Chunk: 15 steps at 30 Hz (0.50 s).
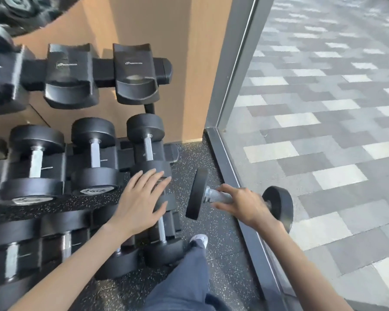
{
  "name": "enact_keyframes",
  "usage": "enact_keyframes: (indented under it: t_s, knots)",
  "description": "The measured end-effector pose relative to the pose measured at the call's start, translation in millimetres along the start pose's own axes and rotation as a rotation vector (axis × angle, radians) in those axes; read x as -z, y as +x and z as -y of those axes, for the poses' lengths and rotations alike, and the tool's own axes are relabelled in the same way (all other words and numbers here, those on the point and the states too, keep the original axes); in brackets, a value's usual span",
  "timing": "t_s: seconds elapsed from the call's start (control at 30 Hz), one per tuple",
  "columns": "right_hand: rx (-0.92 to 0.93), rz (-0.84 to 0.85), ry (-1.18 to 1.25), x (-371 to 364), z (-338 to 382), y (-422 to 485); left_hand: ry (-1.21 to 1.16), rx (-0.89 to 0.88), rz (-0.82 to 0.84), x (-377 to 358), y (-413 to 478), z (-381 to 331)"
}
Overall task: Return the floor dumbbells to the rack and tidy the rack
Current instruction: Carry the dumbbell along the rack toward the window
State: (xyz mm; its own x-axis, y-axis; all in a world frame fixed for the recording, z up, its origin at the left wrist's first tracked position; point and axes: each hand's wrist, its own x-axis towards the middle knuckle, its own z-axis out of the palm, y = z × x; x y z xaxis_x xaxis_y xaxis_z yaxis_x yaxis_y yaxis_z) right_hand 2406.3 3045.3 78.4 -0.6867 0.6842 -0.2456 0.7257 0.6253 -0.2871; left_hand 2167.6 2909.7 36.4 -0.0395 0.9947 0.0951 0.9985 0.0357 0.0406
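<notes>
Pickup step: the right hand [245, 205] lies over the floor dumbbell [197, 194]'s handle, though I cannot tell whether it has closed. The left hand [142, 198] rests flat on a racked dumbbell [145, 131]. Next comes a firm grip and a lift to an empty saddle [135, 75].

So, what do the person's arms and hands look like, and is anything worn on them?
Both arms are bare as far as the picture shows: no sleeves on the left arm or right arm. The left hand and right hand wear no gloves; no watch or ring shows.
</notes>
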Motion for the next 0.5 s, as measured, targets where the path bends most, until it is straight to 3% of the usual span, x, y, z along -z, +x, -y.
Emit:
enact_keyframes:
  t_s: [0.5]
  knots:
    - [0.479, 0.063, -0.166, 81, -33, 232, 0.016, 0.47, -0.036, -5, 122, 39]
